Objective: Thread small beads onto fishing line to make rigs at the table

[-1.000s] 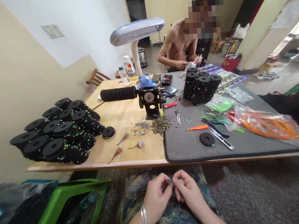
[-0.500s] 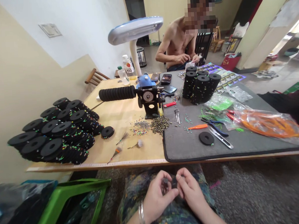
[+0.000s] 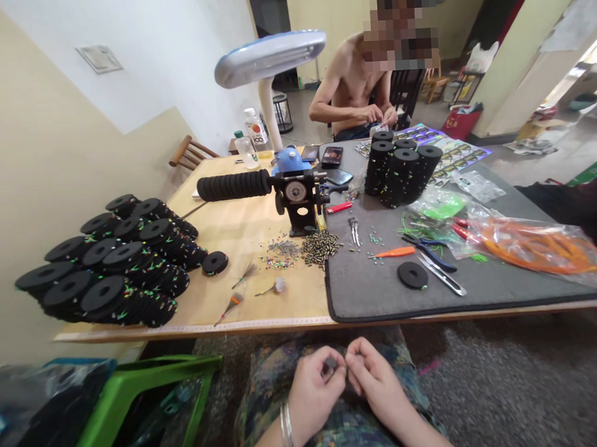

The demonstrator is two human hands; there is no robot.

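Observation:
Low over my lap, my left hand [image 3: 317, 386] is curled, with its thumb and fingertips pinched together. A small dark patch shows inside the curl, but I cannot make out what it is. My right hand [image 3: 374, 373] is close beside it, also in a pinch, its fingertips almost meeting the left ones. Anything held between them is too fine to see. Just past my hands, on the table edge [image 3: 278, 326], lie a fishing float with an orange part [image 3: 231, 304], a black foam ring [image 3: 412, 275] and tweezers [image 3: 444, 276].
A winding device [image 3: 297, 197] with a row of black foam rings stands mid-table under a lamp [image 3: 269, 55]. Stacked foam spools [image 3: 102, 294] fill the left side. Small metal parts [image 3: 320, 248] lie in piles. Across the table sits a person [image 3: 356, 80]. A green stool [image 3: 105, 407] stands lower left.
The fingers of my left hand have drawn in tighter, and its thumb has shifted up toward the fingertips. My right hand has dipped and turned slightly. The table items stay put.

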